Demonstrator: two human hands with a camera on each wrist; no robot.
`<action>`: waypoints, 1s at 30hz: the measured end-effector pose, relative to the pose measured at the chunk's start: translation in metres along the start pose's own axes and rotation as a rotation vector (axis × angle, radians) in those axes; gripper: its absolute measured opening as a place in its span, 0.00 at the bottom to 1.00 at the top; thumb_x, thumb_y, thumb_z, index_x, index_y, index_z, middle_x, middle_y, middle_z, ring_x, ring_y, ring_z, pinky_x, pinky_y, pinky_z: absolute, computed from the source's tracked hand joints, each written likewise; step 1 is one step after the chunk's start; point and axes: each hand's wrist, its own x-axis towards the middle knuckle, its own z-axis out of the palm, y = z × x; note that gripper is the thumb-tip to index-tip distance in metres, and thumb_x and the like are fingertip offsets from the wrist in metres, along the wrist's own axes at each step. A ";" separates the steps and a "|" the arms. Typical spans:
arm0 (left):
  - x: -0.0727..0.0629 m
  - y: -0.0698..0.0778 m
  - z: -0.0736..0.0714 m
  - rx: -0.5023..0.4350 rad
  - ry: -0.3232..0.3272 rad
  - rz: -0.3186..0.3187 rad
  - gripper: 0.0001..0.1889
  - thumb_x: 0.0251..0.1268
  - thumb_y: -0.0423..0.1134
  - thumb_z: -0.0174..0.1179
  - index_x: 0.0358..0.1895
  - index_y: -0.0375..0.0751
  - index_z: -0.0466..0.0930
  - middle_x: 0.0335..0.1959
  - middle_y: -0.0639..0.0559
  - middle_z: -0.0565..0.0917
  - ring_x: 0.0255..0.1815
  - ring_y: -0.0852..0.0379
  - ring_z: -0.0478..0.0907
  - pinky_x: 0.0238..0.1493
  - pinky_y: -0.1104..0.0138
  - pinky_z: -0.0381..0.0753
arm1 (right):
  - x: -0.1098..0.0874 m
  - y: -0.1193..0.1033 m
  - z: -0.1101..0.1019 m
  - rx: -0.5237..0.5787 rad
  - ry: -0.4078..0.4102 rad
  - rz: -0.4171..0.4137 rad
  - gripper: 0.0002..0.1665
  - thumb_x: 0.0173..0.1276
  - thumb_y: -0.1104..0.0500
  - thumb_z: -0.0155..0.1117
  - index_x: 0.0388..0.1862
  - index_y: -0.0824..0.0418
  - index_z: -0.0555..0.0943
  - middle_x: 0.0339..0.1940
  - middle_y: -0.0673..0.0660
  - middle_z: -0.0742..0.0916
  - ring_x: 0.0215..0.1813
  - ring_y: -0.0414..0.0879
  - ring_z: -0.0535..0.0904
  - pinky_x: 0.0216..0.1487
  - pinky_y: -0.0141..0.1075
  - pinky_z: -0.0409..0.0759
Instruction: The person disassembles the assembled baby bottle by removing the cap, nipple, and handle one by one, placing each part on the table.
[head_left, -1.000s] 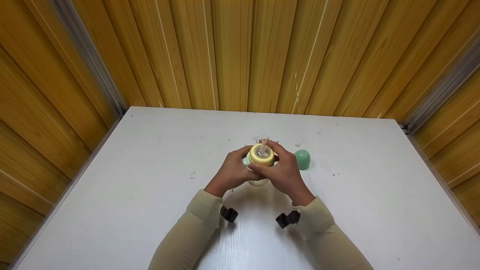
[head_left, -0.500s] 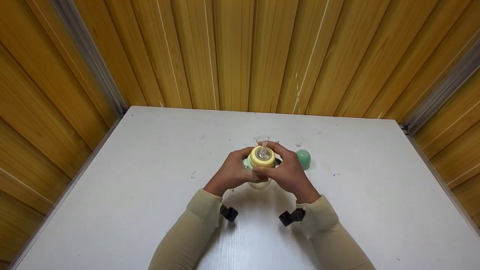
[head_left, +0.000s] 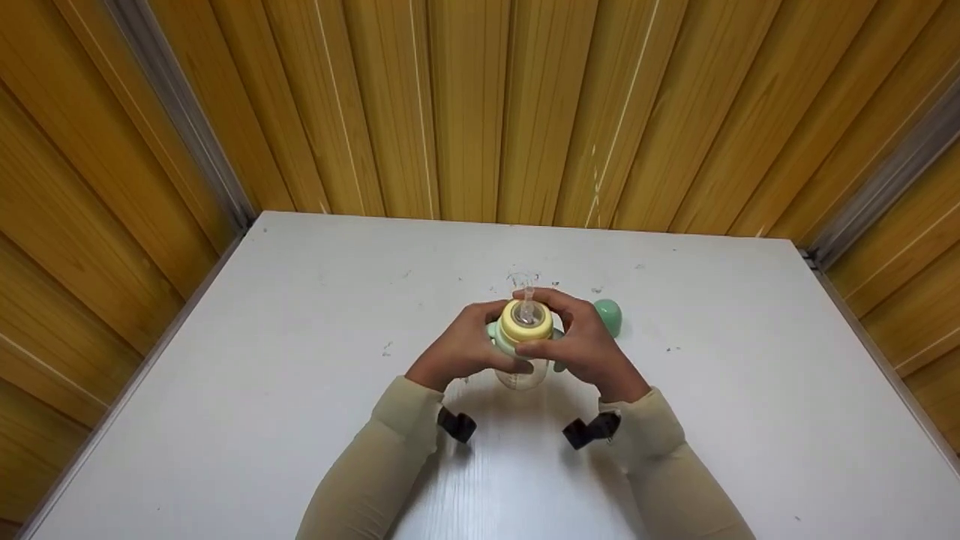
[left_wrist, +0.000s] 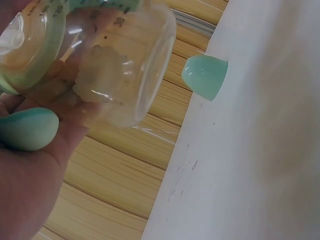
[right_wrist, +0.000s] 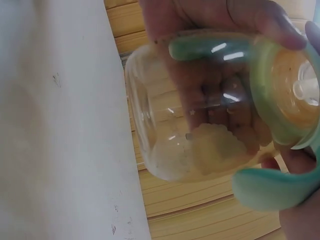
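A clear baby bottle (head_left: 523,377) with a yellow collar ring (head_left: 517,333) and a clear nipple (head_left: 528,296) is held upright in the head view. My left hand (head_left: 474,346) grips its body from the left. At the top, my right hand (head_left: 591,351) curls round the collar, thumb in front and index finger behind. Both wrist views show the clear bottle body (left_wrist: 117,75) raised off the table, and a pale green handle (right_wrist: 267,190) stands out in the right wrist view. Several of the left fingers are seen only through the plastic.
A green domed cap (head_left: 608,318) stands on the white table (head_left: 300,360), just right of and beyond my right hand. Wood-patterned panels (head_left: 465,112) rise behind the table's far edge and at both sides.
Both hands and the bottle have come slightly toward me. More of the bottle's clear body and its green handle now show. My right hand has shifted a little right; the cap stays put.
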 end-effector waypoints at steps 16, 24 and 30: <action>-0.003 0.000 0.005 -0.103 -0.163 0.016 0.34 0.32 0.37 0.80 0.52 0.51 0.81 0.48 0.54 0.84 0.47 0.56 0.78 0.52 0.63 0.79 | -0.003 0.008 -0.012 0.265 -0.249 -0.105 0.37 0.49 0.60 0.78 0.58 0.71 0.76 0.57 0.55 0.84 0.61 0.47 0.77 0.65 0.36 0.72; -0.003 0.000 0.007 -0.151 -0.250 0.059 0.34 0.30 0.35 0.78 0.52 0.44 0.79 0.44 0.55 0.84 0.43 0.60 0.77 0.51 0.65 0.78 | 0.002 0.016 -0.010 0.408 -0.382 -0.251 0.32 0.53 0.57 0.76 0.55 0.69 0.77 0.54 0.60 0.85 0.61 0.51 0.79 0.78 0.43 0.53; -0.003 0.001 0.006 -0.169 -0.279 0.036 0.35 0.32 0.35 0.78 0.53 0.41 0.78 0.45 0.54 0.83 0.45 0.59 0.76 0.52 0.66 0.77 | 0.002 0.018 -0.009 0.466 -0.419 -0.279 0.28 0.55 0.57 0.73 0.54 0.63 0.78 0.56 0.58 0.85 0.63 0.49 0.78 0.78 0.43 0.53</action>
